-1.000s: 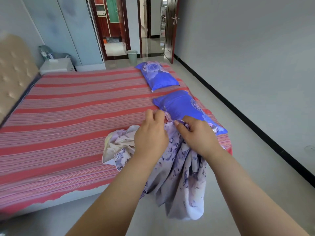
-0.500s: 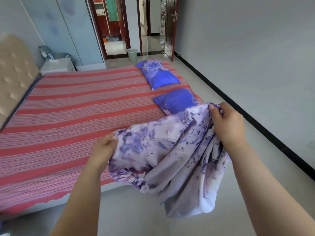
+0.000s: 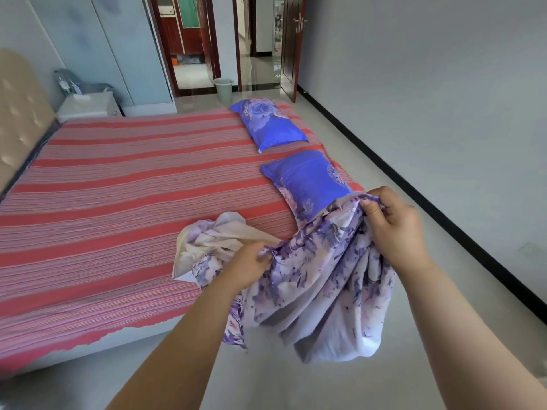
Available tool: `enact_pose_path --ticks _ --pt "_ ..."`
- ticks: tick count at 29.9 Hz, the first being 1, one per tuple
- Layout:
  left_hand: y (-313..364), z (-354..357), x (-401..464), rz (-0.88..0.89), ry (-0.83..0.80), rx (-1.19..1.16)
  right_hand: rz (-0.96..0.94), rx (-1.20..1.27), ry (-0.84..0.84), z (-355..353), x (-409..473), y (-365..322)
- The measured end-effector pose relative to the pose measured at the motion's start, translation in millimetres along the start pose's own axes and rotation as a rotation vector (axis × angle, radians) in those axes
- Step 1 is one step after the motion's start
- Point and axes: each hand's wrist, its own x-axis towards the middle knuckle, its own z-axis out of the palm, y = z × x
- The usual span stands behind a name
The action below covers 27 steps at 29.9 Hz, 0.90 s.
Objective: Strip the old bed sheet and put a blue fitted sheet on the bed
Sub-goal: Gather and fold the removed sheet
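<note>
**Both hands hold a floral sheet at the bed's edge**

Head view: The left hand (image 3: 247, 263) is closed around a gathered fold of the purple floral sheet (image 3: 319, 279), low over the near edge of the bed (image 3: 103, 202). The right hand (image 3: 390, 223) is higher and further right, and it pinches a bunched edge of the same sheet between thumb and fingers. The cloth stretches between the two hands; part of it lies crumpled on the red striped cover (image 3: 118, 179), and the rest hangs down over the floor (image 3: 296, 380). Two blue flowered pillows (image 3: 307, 182) lie along the right side of the bed; the nearer one is just behind the sheet.
</note>
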Motion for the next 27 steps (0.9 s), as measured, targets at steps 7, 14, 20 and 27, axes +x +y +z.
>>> enact_pose_path --ticks 7,14,20,27 --pt "1.3 1.7 11.1 0.086 -0.037 -0.181 -0.013 -0.02 0.054 -10.7 -3.2 -4.0" --pt "9.7 10.9 2.9 0.181 0.047 -0.156 0.027 0.007 0.068 -13.2 -0.1 -2.9" --pt "-6.2 22.2 7.0 0.102 0.0 -0.065 0.002 0.012 0.065 -9.0 -2.1 -6.9" --pt "-10.1 7.2 21.1 -0.084 0.108 0.09 0.023 -0.082 0.085 -16.2 9.3 -5.8"
